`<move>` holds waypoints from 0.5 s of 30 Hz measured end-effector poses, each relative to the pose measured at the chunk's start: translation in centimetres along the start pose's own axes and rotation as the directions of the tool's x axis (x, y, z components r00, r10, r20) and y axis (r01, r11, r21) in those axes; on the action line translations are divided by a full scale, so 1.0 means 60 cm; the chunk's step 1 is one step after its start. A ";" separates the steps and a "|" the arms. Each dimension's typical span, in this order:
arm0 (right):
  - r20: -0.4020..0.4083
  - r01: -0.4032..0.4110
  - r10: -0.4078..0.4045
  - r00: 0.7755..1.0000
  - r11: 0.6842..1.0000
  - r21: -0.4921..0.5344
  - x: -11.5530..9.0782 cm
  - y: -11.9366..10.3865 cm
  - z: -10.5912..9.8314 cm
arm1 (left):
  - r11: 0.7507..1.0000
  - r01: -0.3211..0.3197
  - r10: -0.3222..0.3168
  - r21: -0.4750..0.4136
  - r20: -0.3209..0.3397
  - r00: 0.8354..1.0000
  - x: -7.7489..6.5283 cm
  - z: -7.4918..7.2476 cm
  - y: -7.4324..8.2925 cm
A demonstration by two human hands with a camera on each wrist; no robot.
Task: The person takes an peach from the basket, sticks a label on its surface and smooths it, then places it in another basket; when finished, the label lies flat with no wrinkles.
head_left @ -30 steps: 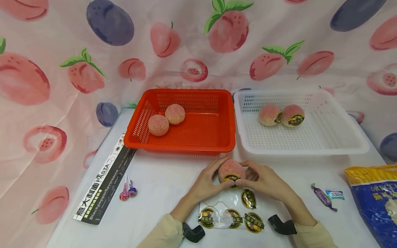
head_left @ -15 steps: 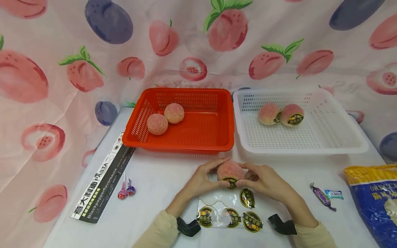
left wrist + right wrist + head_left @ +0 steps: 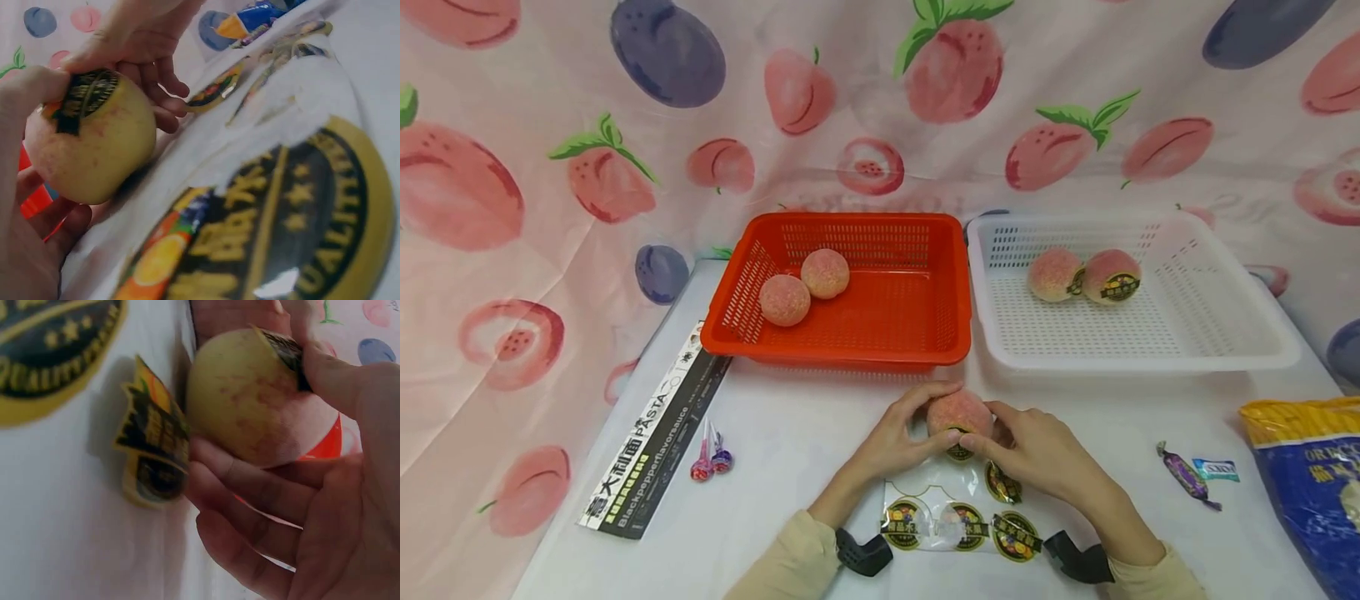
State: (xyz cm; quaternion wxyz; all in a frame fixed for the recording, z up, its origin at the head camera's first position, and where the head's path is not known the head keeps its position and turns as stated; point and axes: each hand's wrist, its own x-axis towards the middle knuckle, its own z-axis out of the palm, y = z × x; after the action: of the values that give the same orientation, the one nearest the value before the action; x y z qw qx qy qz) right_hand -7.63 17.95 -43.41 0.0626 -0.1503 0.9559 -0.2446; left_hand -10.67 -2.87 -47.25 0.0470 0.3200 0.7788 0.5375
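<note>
A pink-and-yellow peach [image 3: 959, 412] is between both hands at the table's front middle. My left hand [image 3: 891, 437] curls round its left side, its thumb on the black-and-gold sticker [image 3: 90, 97] on the fruit. From the right, my right hand [image 3: 1041, 446] holds the peach with bent fingers, and its thumb presses the same sticker. Below the hands lies a clear sticker sheet [image 3: 925, 479] bearing several round labels. One label [image 3: 156, 434] stands partly lifted near the right fingers in the right wrist view.
A red basket [image 3: 842, 360] with two plain peaches is at back left. Beside it, a white basket [image 3: 1142, 364] holds two stickered peaches. A pasta box [image 3: 658, 442] and lollipops [image 3: 711, 458] lie left; wrapped candies [image 3: 1191, 475] and a blue-yellow bag [image 3: 1307, 483] lie right.
Half a second ago the thumbs were apart at the sticker's sides; now they meet over it, the right thumb having moved left. The peach stays in nearly the same place.
</note>
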 end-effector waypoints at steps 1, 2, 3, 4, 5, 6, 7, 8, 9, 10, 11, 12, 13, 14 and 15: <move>-0.002 0.013 -0.013 1.000 1.000 0.010 0.000 0.001 -0.001 | 1.000 -0.005 0.005 0.001 0.000 1.000 0.001 0.002 -0.007; 0.002 0.028 -0.028 1.000 0.999 0.025 -0.001 0.002 -0.002 | 1.000 -0.014 0.014 0.006 0.004 1.000 0.001 0.003 -0.013; 0.006 0.042 -0.042 0.999 0.998 0.044 -0.001 0.004 -0.003 | 1.000 -0.022 0.022 0.008 0.010 1.000 0.002 0.004 -0.018; 0.013 0.054 -0.055 0.998 0.997 0.062 -0.002 0.006 -0.005 | 0.999 -0.032 0.032 -0.001 0.018 0.999 0.003 0.003 -0.021; 0.026 0.069 -0.072 0.997 0.994 0.087 -0.002 0.009 -0.006 | 0.999 -0.040 0.041 -0.017 0.020 0.999 0.004 0.002 -0.024; 0.038 0.077 -0.082 0.996 0.991 0.109 -0.002 0.012 -0.007 | 0.998 -0.046 0.046 -0.030 0.017 0.999 0.004 0.001 -0.026; 0.051 0.081 -0.088 0.995 0.988 0.129 -0.002 0.014 -0.008 | 0.998 -0.052 0.053 -0.041 0.014 0.998 0.004 0.000 -0.027; 0.061 0.088 -0.098 0.993 0.985 0.147 -0.002 0.016 -0.009 | 0.998 -0.053 0.053 -0.041 0.013 0.998 0.003 -0.002 -0.029; 0.071 0.092 -0.104 0.992 0.982 0.163 -0.002 0.018 -0.009 | 0.998 -0.049 0.050 -0.029 0.012 0.999 0.002 -0.003 -0.029; 0.079 0.095 -0.110 0.991 0.980 0.174 -0.001 0.019 -0.009 | 0.999 -0.044 0.045 -0.011 0.016 0.999 0.000 -0.005 -0.030; 0.086 0.095 -0.112 0.990 0.978 0.184 -0.001 0.021 -0.009 | 0.999 -0.032 0.032 0.011 0.022 0.999 -0.001 -0.006 -0.030; 0.086 0.096 -0.114 0.990 0.978 0.183 0.000 0.022 -0.008 | 0.999 -0.021 0.019 0.041 0.036 0.999 -0.003 -0.007 -0.030; 0.083 0.098 -0.114 0.990 0.979 0.179 0.001 0.022 -0.007 | 0.997 -0.011 0.007 0.070 0.052 0.999 -0.004 -0.007 -0.029; 0.081 0.095 -0.110 0.991 0.980 0.173 0.001 0.022 -0.007 | 0.995 -0.005 -0.002 0.097 0.064 0.998 -0.005 -0.007 -0.029; 0.079 0.088 -0.102 0.992 0.982 0.169 0.001 0.023 -0.006 | 0.993 -0.002 -0.007 0.115 0.075 0.997 -0.005 -0.007 -0.028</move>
State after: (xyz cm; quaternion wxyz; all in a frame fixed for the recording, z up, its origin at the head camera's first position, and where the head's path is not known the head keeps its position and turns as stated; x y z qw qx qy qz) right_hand -8.12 19.24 -43.75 0.1047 -0.2005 0.9204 -0.3188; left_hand -11.35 -3.77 -48.60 0.0583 0.3411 0.8066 0.4792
